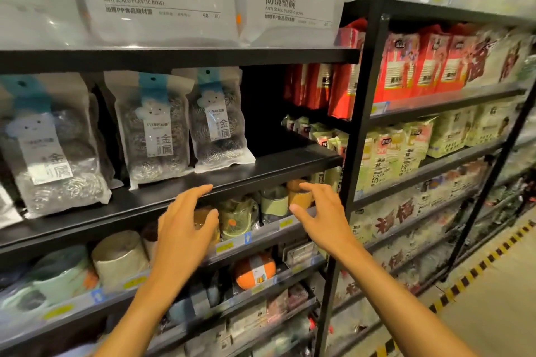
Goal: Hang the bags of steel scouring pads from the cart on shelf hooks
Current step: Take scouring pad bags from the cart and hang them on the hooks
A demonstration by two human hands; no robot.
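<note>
Gap (272, 113) beside bags (217, 122) lies free; left hand (185, 223), right hand (319, 211) at shelf edge (261, 175).

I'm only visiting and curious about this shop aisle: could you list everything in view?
scourer bags: three in front, clear with blue tops, hanging, left bay
bowl packs: at least two, white, top shelf
red packs: several, red, right bay, upper shelf
green packs: several, pale green, below the red
mugs: several, green and orange, below the hands
shelf: one, black, under the scourer bags
floor tape: one, yellow-black, bottom right
left hand: open, empty, at shelf edge
right hand: open, empty, beside it
</note>
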